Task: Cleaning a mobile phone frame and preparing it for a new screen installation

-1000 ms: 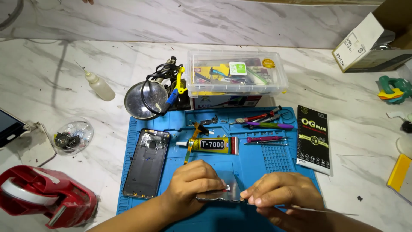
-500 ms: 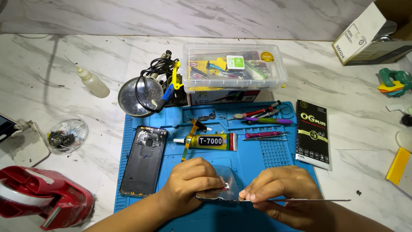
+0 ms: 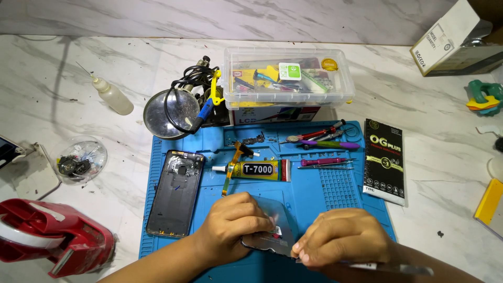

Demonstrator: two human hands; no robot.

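Observation:
My left hand and my right hand meet low on the blue work mat. Between them lies a thin dark phone panel with a glossy, clear surface. My left hand pinches the panel's near left edge. My right hand touches its right edge and holds a slim metal tool that points right. A phone back housing lies to the left on the mat. A tube of glue rests just beyond my hands.
Screwdrivers and tweezers lie at the mat's far right. A clear plastic parts box stands behind the mat. A magnifier lamp, squeeze bottle, small dish, red heat tool, black packet and cardboard box surround it.
The view has shifted slightly down and left. Both hands stay on the panel with little movement; the metal tool in my right hand has dropped lower in the picture.

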